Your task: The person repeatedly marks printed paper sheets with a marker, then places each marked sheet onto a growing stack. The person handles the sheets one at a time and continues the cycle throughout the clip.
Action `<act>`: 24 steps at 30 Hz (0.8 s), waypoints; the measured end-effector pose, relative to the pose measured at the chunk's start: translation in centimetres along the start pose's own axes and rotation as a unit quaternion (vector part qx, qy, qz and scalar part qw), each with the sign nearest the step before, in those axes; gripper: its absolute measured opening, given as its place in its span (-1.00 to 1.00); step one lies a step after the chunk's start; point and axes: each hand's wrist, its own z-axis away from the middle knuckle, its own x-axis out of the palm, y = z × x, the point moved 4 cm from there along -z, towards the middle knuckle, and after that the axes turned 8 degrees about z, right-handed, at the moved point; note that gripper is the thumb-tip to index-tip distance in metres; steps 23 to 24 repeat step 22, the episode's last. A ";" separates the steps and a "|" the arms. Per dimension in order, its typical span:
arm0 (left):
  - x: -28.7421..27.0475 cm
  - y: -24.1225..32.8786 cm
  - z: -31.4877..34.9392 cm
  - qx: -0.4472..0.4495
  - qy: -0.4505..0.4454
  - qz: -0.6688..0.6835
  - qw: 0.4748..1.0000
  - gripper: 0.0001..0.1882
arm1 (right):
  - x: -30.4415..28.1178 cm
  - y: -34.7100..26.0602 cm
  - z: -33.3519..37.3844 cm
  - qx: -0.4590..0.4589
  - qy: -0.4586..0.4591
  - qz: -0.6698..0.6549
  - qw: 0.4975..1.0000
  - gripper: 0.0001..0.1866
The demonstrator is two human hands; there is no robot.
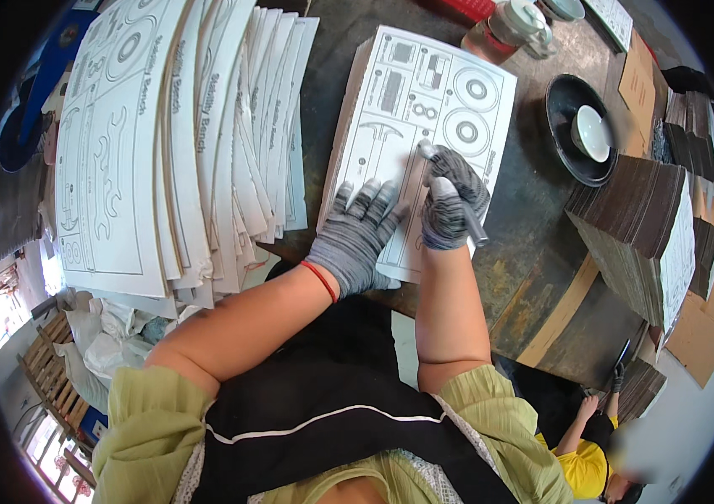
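Two gloved hands are seen close up. Left hand (355, 238) is laid flat, fingers spread, on a printed card sheet (424, 126) on the dark table (533, 210). Right hand (451, 202) is wrapped around a silver tool (458, 197), pressed to the sheet. A white cup (592, 133) is held inside a black bowl (563, 101).

Two gloved hands, left (355, 239) and right (451, 200), one metal tool (451, 191), one printed cardboard stack (424, 109) under them, one fanned pile of printed sheets (172, 143) far left, one black dish (571, 134) holding one white cup (592, 133), one glass jar (510, 27).
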 end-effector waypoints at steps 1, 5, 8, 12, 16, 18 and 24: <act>0.4 0.0 0.0 -0.002 -0.007 -0.018 1.000 0.18 | 0.2 -0.8 0.4 -0.038 -0.023 0.067 0.997 -0.64; 0.2 0.3 0.0 -0.024 0.023 -0.028 0.999 0.17 | 0.6 -3.2 3.2 -0.156 -0.063 0.242 0.956 -0.76; 2.5 -0.5 -0.2 -0.018 0.106 -0.120 0.987 -0.02 | 0.3 -2.3 9.6 -0.194 -0.106 0.229 0.948 -0.86; 1.2 0.2 0.4 -0.027 0.042 -0.059 0.997 -0.08 | -1.1 -0.8 18.1 -0.244 -0.135 0.144 0.949 -0.82; 0.1 1.2 1.6 -0.048 0.027 -0.111 0.992 -0.13 | 0.1 -5.8 16.8 -0.213 -0.165 0.370 0.889 -0.79; 0.5 1.6 1.6 -0.056 -0.035 -0.082 0.994 -0.17 | -0.5 -5.3 18.6 -0.232 -0.162 0.395 0.874 -0.71; 4.2 -0.2 0.5 -0.061 -0.036 -0.105 0.992 -0.30 | 1.4 -2.1 19.8 -0.368 -0.140 0.414 0.821 -0.55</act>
